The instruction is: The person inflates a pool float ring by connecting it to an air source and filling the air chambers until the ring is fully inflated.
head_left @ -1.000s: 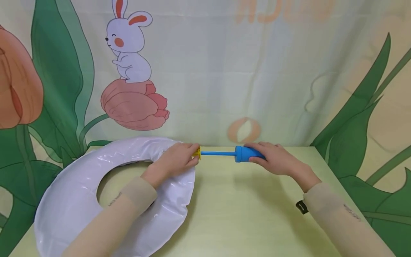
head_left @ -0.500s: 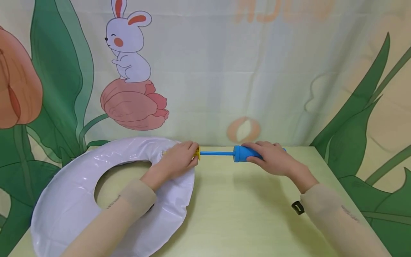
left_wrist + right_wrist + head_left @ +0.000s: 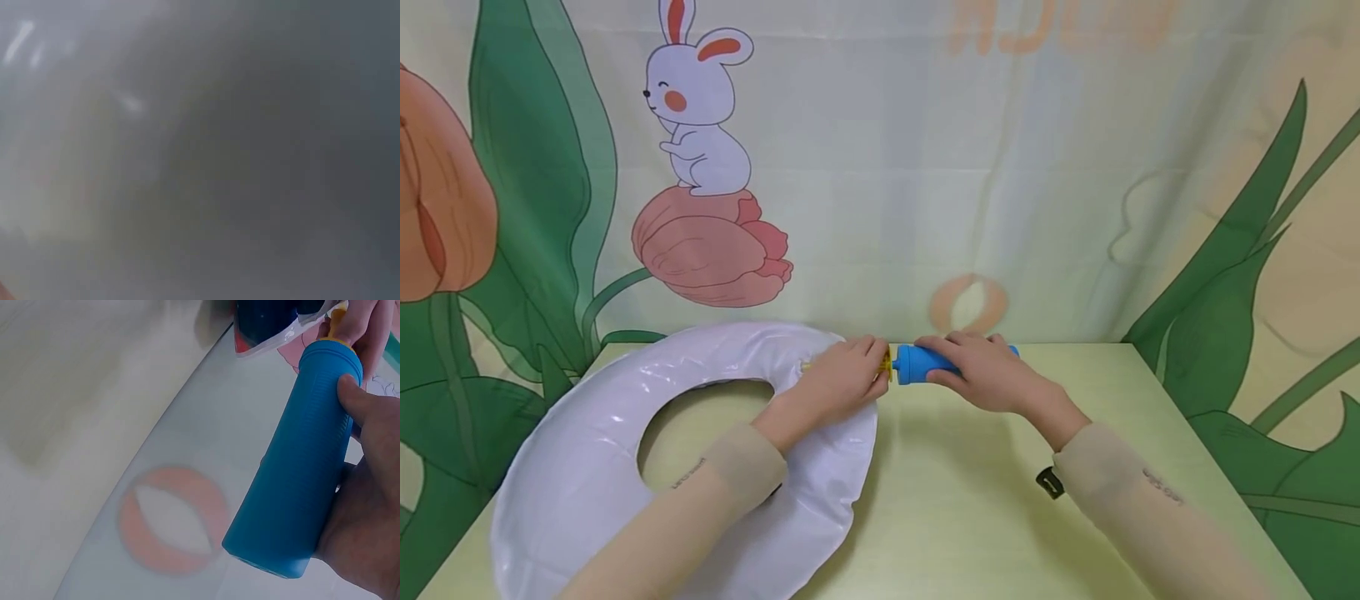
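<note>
A white inflatable swim ring (image 3: 565,467), wrinkled along its right side, lies on the table at the left. My left hand (image 3: 838,379) is over the ring's upper right part and grips the yellow end (image 3: 889,364) of a hand air pump; a thin yellow tip (image 3: 806,366) shows at the ring beyond the hand. Wrapped around the pump's blue barrel (image 3: 294,469) is my right hand (image 3: 988,371), its thumb along the barrel in the right wrist view. Only a short stub of blue rod shows between barrel and yellow end. The left wrist view is a grey blur.
The pale green table (image 3: 970,517) extends to the right of the ring. Behind its far edge hangs a curtain (image 3: 887,167) printed with a rabbit, tulips and leaves. A black tag (image 3: 1050,482) shows at the right sleeve cuff.
My right hand has moved left with the blue barrel, covering nearly all of the rod that showed before. The left hand and the ring have shifted slightly right.
</note>
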`<state>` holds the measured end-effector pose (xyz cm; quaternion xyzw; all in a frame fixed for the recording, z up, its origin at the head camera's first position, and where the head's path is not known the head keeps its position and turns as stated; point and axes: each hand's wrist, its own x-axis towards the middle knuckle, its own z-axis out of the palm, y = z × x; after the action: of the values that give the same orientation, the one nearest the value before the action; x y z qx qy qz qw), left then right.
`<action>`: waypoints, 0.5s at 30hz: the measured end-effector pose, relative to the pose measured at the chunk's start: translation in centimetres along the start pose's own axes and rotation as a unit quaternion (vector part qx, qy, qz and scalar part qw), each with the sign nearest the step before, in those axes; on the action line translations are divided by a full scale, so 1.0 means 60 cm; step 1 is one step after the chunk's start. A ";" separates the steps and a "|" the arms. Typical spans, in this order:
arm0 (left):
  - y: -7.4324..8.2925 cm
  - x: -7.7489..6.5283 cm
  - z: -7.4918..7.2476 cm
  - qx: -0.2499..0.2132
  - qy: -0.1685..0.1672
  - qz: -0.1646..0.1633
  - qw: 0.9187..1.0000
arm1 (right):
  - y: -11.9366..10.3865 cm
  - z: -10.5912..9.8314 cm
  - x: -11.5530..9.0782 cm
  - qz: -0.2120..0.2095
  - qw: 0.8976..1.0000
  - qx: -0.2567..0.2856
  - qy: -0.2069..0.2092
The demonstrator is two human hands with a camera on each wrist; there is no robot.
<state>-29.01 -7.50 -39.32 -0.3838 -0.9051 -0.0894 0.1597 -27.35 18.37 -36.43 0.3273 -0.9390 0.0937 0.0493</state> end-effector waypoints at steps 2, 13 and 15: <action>0.001 0.000 0.002 -0.003 -0.008 -0.003 1.000 | -0.003 0.002 0.002 -0.001 1.000 0.002 -0.002; -0.033 -0.012 -0.008 -0.024 -0.021 -0.001 0.999 | 0.045 -0.007 -0.031 0.039 0.998 0.048 -0.013; -0.040 -0.017 -0.011 -0.029 -0.025 -0.001 0.999 | 0.059 -0.008 -0.041 0.047 0.997 0.054 -0.018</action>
<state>-29.95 -10.04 -39.16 -0.3891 -0.9064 -0.1060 0.1258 -27.60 22.68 -36.87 0.2868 -0.9476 0.1404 0.0107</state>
